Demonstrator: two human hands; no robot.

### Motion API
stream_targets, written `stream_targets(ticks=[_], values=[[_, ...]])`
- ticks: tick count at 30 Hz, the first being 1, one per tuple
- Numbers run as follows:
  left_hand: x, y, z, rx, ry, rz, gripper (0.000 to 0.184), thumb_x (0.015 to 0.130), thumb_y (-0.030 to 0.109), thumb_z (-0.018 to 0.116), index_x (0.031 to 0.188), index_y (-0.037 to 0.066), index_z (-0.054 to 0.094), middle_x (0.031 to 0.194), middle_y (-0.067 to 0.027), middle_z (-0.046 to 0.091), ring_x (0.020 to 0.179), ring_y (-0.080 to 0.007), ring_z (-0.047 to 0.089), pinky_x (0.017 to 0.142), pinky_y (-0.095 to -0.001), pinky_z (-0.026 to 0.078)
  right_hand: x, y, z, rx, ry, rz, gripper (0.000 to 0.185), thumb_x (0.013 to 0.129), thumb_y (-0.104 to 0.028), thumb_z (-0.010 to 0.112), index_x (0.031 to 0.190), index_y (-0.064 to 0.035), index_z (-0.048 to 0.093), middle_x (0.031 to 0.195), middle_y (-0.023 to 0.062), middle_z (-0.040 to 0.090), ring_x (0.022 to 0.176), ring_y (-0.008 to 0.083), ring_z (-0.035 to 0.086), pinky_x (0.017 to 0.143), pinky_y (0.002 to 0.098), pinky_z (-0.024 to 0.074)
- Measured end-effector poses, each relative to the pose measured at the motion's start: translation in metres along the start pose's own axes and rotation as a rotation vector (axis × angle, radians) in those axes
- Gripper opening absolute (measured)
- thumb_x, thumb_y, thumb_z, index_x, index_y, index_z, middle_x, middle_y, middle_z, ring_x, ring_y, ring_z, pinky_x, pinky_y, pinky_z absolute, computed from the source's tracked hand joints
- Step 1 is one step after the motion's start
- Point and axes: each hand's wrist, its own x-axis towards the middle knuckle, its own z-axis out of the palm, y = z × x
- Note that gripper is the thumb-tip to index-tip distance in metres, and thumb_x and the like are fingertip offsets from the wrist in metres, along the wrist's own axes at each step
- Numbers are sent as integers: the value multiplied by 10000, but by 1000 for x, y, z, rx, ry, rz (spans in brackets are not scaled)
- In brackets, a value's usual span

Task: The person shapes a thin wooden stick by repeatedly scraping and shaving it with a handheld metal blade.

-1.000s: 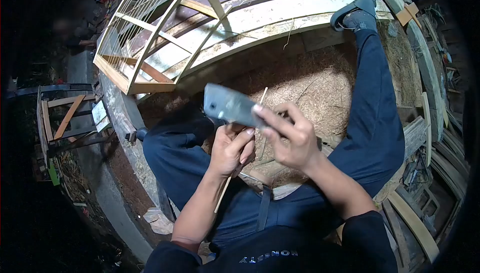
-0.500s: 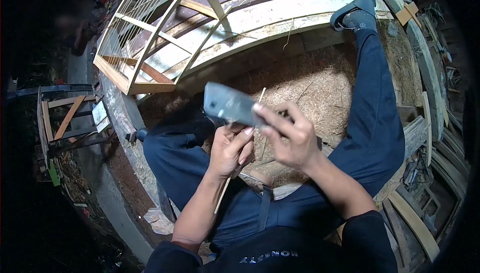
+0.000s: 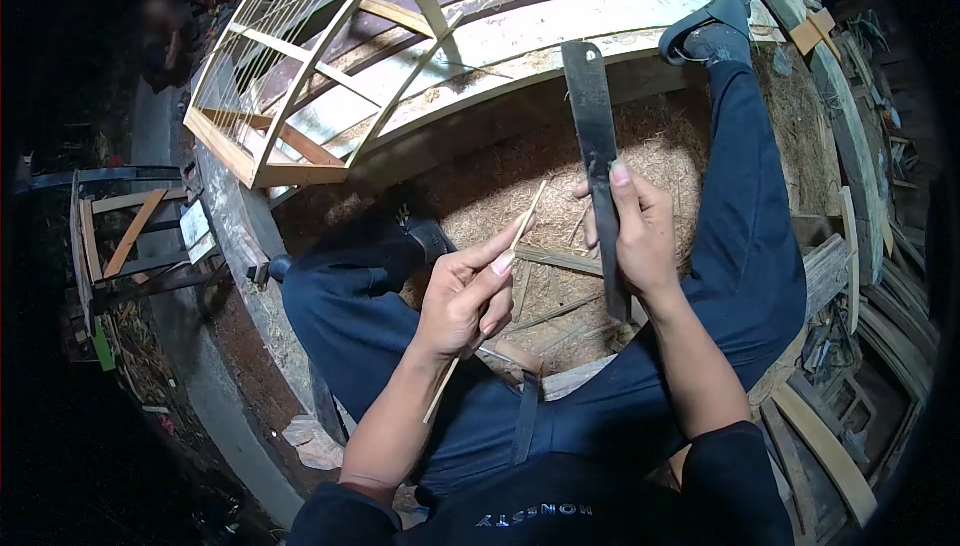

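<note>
My left hand (image 3: 467,296) pinches a thin pale bamboo stick (image 3: 530,208) between thumb and index finger. The stick slants up past the fingertips, and its lower end runs down along my wrist. My right hand (image 3: 643,231) is closed around a long dark knife blade (image 3: 590,106) with a hole near its squared top end. The blade points away from me, nearly upright in view, and stands apart from the stick. Its lower end shows below my fingers, over my lap.
A wooden frame with thin parallel rods (image 3: 300,61) stands at upper left on a worn bench (image 3: 530,36). Shavings and loose sticks cover the ground (image 3: 640,176) between my legs. Wooden strips (image 3: 825,446) lie at right. Another person (image 3: 165,41) is far back at left.
The blade has swung from lying across the top of my left hand to nearly upright at the right. My right hand has moved right, away from the stick. My left hand barely moved.
</note>
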Motion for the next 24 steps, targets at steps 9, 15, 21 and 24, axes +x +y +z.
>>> stream_targets(ticks=[9,15,21,24], values=[[3,1,3,51,68,-26,442,1064,137,480,1480,-11,459,540,-7,481,391,-37,360,395,-188,287,-11,-12,7,203,-130,71,502,1108,-371,354,1043,67,591,891,188,681,650,237,705,569,323,590],[7,-4,0,71,60,2,491,1047,158,495,1499,-16,416,523,-45,510,329,-53,352,354,-194,286,-15,-18,11,197,-165,52,418,1115,-333,322,1135,34,521,884,184,669,632,221,687,551,316,578],[9,-7,-3,56,35,24,481,1057,127,466,1516,16,376,520,-67,524,305,-66,333,351,-202,287,-18,-12,16,124,-164,-29,324,1108,-255,332,1152,-1,528,900,117,675,615,103,613,541,239,507],[9,-7,-2,49,36,26,466,1058,132,466,1502,16,385,519,-65,523,304,-67,336,353,-202,292,-18,-7,16,-13,-151,-139,279,1099,-211,374,1171,8,530,932,94,683,657,86,601,583,240,494]])
